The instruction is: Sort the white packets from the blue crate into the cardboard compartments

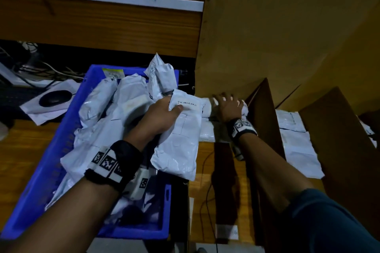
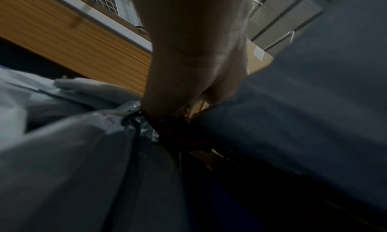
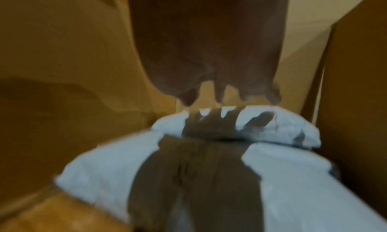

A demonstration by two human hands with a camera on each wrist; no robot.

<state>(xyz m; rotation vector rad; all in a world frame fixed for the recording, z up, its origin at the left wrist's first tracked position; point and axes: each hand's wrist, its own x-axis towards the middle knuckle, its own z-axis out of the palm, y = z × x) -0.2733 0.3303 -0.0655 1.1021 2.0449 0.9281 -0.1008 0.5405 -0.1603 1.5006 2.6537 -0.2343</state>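
White packet (image 1: 181, 129), handwritten "IN PROGRESS"

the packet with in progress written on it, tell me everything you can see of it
The labelled packet is a white, crinkled plastic mailer with "IN PROGRESS" handwritten near its top and faint ruled lines below. It hangs over the right rim of the blue crate, and the left hand grips its upper left edge, thumb on its face.

The white packets (image 1: 127, 100) are crinkled, faintly glossy plastic film. The blue crate (image 1: 47, 160) is ribbed hard plastic. The compartments' dividers (image 1: 265, 109) are matt cardboard; the desk (image 1: 24, 162) is grained wood veneer.
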